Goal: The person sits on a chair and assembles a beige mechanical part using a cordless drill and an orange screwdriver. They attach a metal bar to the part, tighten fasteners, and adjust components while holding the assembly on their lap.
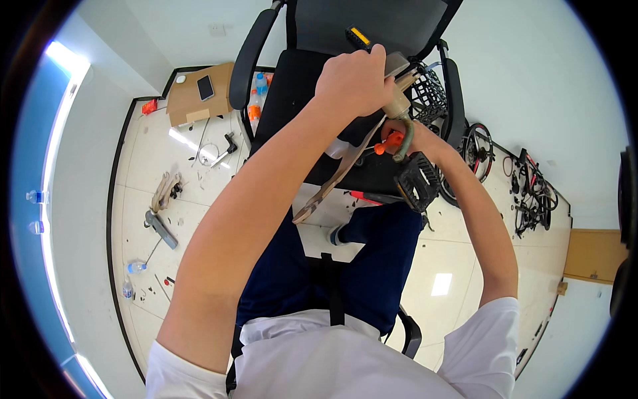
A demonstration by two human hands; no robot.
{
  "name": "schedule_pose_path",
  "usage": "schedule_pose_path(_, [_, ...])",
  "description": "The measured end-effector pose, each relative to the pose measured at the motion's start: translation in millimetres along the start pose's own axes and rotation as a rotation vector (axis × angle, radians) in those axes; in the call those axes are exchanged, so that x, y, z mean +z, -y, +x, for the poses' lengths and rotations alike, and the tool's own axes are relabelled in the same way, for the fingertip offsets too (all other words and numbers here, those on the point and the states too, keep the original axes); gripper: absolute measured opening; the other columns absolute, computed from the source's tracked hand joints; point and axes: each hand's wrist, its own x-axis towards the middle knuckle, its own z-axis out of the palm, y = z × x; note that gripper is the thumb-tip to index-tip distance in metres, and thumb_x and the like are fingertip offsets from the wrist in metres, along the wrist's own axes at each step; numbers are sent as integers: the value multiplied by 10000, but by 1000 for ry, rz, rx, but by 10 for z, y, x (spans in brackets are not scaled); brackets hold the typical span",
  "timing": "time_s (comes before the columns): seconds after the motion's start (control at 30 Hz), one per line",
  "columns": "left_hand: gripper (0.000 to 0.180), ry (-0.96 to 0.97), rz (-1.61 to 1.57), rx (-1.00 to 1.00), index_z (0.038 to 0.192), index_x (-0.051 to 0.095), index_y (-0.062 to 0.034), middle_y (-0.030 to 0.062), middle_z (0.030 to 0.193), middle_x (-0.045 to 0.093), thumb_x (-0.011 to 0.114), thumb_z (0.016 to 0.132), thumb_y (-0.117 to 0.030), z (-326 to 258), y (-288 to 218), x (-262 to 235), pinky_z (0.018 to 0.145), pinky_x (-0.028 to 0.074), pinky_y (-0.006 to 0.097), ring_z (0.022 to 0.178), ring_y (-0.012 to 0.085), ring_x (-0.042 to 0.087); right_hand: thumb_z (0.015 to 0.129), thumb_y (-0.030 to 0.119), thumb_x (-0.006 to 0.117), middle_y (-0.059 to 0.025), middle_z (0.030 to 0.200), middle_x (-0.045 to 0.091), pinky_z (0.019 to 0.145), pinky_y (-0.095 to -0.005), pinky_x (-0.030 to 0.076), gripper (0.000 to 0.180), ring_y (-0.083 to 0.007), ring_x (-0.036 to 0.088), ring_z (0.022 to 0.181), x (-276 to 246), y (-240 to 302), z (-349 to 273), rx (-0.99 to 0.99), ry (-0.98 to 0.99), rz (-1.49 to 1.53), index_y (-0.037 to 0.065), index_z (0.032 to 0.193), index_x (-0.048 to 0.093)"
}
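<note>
A bicycle frame part with a beige tube is held over the black seat of an office chair. My left hand is closed round its upper end. One pedal with a yellow reflector pokes out beyond that hand. A curved, greenish crank arm leads down to a black pedal on the near side. Behind the crank arm, my right hand is closed on an orange-handled tool; its fingers are partly hidden. A long, scuffed brown bar slants down toward my knees.
A black wire basket lies at the chair's right side, near a bicycle wheel. More bicycle parts lean along the right wall. Leftward are cardboard with a phone, bottles and a metal part.
</note>
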Motion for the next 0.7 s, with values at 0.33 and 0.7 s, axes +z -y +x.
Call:
schedule_pose_path(0.33, [501, -25, -1, 3, 1209, 542, 5, 183, 972, 684, 576, 913, -398, -10, 25, 10, 805, 539, 455, 909, 365, 677, 818, 394, 765, -190, 887, 686, 762, -405, 528, 483, -328, 684, 809, -1, 28, 53, 312, -34, 40, -33, 1006, 640])
schedule_pose_path(0.7, [495, -20, -9, 24, 1188, 547, 9, 192, 953, 685, 578, 905, -398, -15, 26, 30, 793, 542, 459, 896, 370, 678, 689, 146, 757, -124, 866, 669, 749, -381, 508, 312, -297, 647, 805, -46, -175, -6, 29, 70, -113, 25, 940, 619])
